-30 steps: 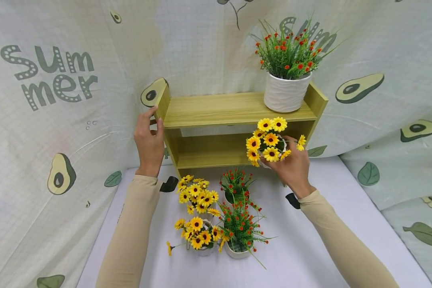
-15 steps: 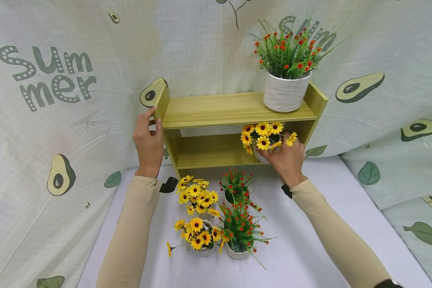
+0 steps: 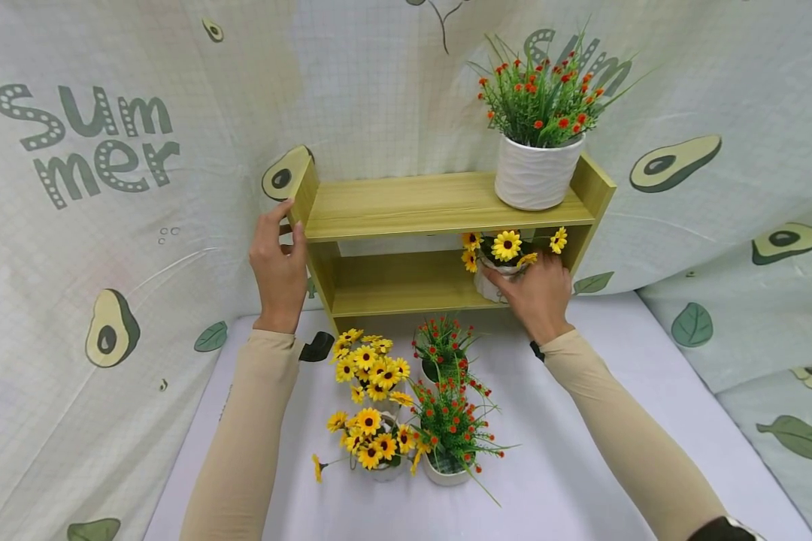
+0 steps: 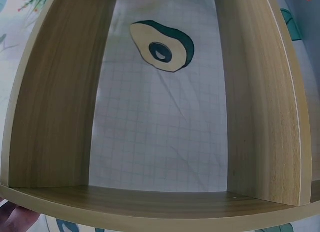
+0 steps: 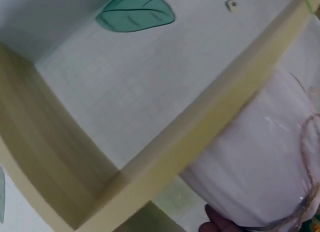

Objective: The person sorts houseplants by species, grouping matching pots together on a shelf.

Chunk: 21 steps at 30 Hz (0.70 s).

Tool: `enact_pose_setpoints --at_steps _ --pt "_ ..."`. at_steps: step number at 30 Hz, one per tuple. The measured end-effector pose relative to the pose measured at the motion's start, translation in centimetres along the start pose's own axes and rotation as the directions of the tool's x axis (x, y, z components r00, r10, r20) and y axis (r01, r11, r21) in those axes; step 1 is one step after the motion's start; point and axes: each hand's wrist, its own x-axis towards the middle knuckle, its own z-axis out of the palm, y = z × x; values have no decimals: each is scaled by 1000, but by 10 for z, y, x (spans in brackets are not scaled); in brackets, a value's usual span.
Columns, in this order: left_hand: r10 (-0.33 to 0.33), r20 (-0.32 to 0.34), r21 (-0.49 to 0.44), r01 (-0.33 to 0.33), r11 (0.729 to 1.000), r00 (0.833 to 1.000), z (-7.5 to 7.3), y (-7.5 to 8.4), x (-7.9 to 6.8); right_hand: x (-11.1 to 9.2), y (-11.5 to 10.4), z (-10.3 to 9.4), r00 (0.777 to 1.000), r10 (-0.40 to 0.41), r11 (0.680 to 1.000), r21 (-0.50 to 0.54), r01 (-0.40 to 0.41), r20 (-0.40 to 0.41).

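At the right end of the shelf's lower level, my right hand (image 3: 540, 293) grips a small white pot (image 3: 492, 285) of yellow sunflowers (image 3: 507, 246). The shelf above cuts off some blooms. Twine circles this pot (image 5: 255, 162) in the right wrist view, where dark fingertips (image 5: 220, 223) show at its side and its base overlaps the shelf board's edge. My left hand (image 3: 277, 267) touches the outer left side panel of the wooden shelf (image 3: 379, 207), thumb apart from the fingers. A few of its fingers (image 4: 17, 219) peek out behind that panel in the left wrist view.
A large white pot (image 3: 538, 174) with red-flowered grass stands on the top right. In front of the shelf, two sunflower pots (image 3: 383, 472) and two red-flowered pots (image 3: 446, 475) stand close together on the white table (image 3: 555, 466). A printed cloth (image 3: 392, 90) hangs behind.
My right hand has carried the sunflower pot down and inward, from in front of the shelf into the lower level's right end. The left hand stays at the side panel.
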Motion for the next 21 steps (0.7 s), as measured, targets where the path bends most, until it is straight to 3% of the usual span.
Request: enact_pose_setpoints --at_steps 6,12,16,21 --pt "-6 7 0 6 1000 1000 0 0 0 -4 4 7 998 -46 999 -17 45 -53" --pt "-9 8 0 9 1000 1000 0 -1 0 -11 5 1 1000 -21 999 -30 21 14" --pt "-11 11 7 11 1000 1000 0 -1 0 -28 5 -8 999 -11 1000 15 10 42" --pt "-11 23 7 11 1000 1000 -1 -1 0 -64 9 -17 995 -90 989 110 94 -45"
